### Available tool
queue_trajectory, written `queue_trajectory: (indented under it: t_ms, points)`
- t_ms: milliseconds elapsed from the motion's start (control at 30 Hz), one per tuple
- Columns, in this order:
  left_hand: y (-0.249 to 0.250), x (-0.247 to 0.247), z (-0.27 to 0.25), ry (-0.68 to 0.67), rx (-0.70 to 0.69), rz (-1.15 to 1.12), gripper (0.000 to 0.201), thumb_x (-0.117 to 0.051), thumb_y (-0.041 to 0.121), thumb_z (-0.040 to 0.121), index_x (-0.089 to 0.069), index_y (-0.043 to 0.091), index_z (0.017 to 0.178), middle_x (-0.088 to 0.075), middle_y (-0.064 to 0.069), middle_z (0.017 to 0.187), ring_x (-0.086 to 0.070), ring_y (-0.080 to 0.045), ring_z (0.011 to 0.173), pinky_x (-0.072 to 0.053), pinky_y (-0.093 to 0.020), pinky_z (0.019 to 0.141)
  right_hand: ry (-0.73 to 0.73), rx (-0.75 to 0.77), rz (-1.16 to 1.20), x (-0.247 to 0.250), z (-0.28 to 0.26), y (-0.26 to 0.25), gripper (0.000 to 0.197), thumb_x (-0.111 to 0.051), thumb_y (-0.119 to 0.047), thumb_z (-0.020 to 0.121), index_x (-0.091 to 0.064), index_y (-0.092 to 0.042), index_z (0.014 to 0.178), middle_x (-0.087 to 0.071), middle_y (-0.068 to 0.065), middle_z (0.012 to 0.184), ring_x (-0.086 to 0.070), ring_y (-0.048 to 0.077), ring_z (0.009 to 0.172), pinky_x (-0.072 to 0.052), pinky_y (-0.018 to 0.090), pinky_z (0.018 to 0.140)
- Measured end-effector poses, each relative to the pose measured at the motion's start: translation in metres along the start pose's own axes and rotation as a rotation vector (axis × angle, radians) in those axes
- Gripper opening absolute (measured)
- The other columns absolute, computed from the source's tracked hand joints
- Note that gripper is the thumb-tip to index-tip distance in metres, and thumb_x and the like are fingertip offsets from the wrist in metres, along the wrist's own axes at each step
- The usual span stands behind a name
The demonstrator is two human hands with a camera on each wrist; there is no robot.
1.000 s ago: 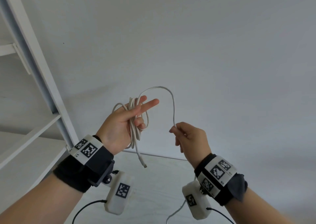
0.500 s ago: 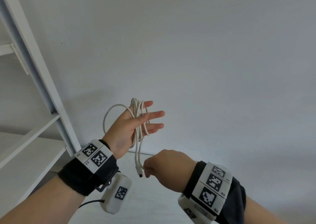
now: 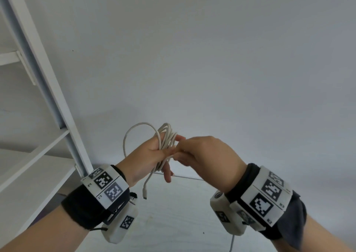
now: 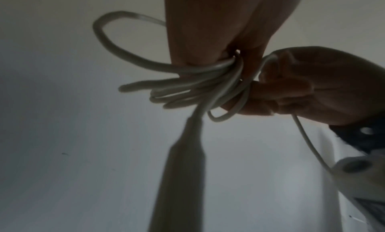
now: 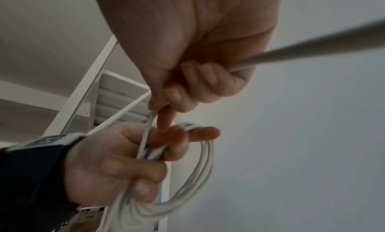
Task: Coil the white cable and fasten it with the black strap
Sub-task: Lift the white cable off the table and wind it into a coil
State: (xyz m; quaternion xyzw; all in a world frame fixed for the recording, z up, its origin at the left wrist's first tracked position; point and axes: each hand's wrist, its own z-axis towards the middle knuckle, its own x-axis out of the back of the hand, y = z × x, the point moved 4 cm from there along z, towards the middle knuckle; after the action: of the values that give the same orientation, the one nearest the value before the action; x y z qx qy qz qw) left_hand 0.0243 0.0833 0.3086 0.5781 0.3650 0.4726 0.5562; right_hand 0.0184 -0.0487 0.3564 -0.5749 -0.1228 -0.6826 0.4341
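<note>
The white cable is wound in several loops round my left hand, whose fingers curl over the bundle and grip it in the air before the wall. One loose loop stands out to the left, and a plug end dangles below the hand. My right hand meets the left hand's fingertips and pinches a strand of the cable between thumb and forefinger. In the right wrist view the coil hangs under the left hand. No black strap shows in any view.
A white shelving unit stands at the left with its slanted upright close to my left wrist. A pale table top lies below the hands. A plain grey wall fills the background.
My right hand rose from under the coil to the left hand's fingertips, bringing a strand with it. The left hand's straight fingers curled onto the loops.
</note>
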Motion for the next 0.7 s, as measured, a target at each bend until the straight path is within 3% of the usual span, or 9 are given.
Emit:
queue_trajectory:
  t_ms: [100,167,267,367,433,500,700]
  points:
    - [0.0,-0.005,-0.001,-0.063,0.008,-0.07,0.03,-0.048,0.031,0.087,-0.052,0.012,0.111,-0.067,-0.007,0.064,-0.047,-0.015,0.037,-0.05,-0.032,0.056,0.082,-0.051,0.007,0.006,0.002,0.01,0.023,-0.052,-0.043,0.087,-0.057,-0.022,0.079,-0.044,-0.014,0.056,-0.046,0.007,0.057,-0.046,0.032,0.06]
    - [0.0,-0.008,-0.003,-0.078,0.019,-0.158,0.024,-0.048,0.029,0.085,-0.053,0.012,0.102,-0.054,-0.003,0.053,-0.036,-0.01,0.034,-0.046,-0.029,0.048,0.129,-0.062,0.04,0.01,0.004,0.015,0.027,-0.057,-0.049,0.08,-0.053,-0.023,0.077,-0.042,-0.012,0.051,-0.041,0.008,0.049,-0.042,0.03,0.054]
    - [0.001,-0.012,-0.005,-0.085,0.039,-0.257,0.019,-0.049,0.029,0.083,-0.06,0.016,0.092,-0.038,0.001,0.049,-0.027,-0.008,0.034,-0.039,-0.024,0.042,0.166,-0.07,0.082,0.017,0.005,0.023,0.038,-0.065,-0.054,0.069,-0.046,-0.022,0.071,-0.038,-0.01,0.045,-0.04,0.011,0.048,-0.042,0.033,0.051]
    - [0.002,-0.014,-0.007,-0.091,0.064,-0.316,0.019,-0.05,0.029,0.083,-0.064,0.016,0.084,-0.033,0.003,0.047,-0.022,-0.008,0.034,-0.032,-0.022,0.039,0.178,-0.078,0.089,0.022,0.008,0.029,0.046,-0.063,-0.063,0.06,-0.044,-0.022,0.067,-0.038,-0.011,0.046,-0.038,0.01,0.046,-0.041,0.033,0.05]
    - [0.002,-0.015,-0.007,-0.108,0.071,-0.35,0.022,-0.052,0.031,0.085,-0.062,0.012,0.086,-0.031,0.004,0.046,-0.02,-0.008,0.034,-0.027,-0.021,0.039,0.188,-0.069,0.087,0.025,0.01,0.032,0.048,-0.061,-0.066,0.056,-0.043,-0.022,0.064,-0.039,-0.012,0.047,-0.038,0.01,0.046,-0.036,0.025,0.049]
    - [0.002,-0.015,-0.007,-0.13,0.075,-0.399,0.024,-0.053,0.033,0.088,-0.061,0.01,0.086,-0.028,0.004,0.046,-0.019,-0.007,0.034,-0.024,-0.018,0.04,0.204,-0.068,0.107,0.027,0.011,0.036,0.046,-0.062,-0.064,0.055,-0.041,-0.024,0.061,-0.038,-0.012,0.046,-0.041,0.009,0.048,-0.032,0.018,0.048]
    - [-0.003,-0.016,-0.009,-0.294,0.14,-0.576,0.036,-0.051,0.048,0.085,-0.058,0.014,0.074,-0.029,0.009,0.042,-0.022,-0.002,0.029,-0.024,-0.011,0.036,0.302,-0.105,0.218,0.031,0.014,0.059,0.048,-0.065,-0.059,0.054,-0.046,-0.015,0.059,-0.039,-0.009,0.049,-0.037,0.009,0.049,-0.032,0.014,0.048]
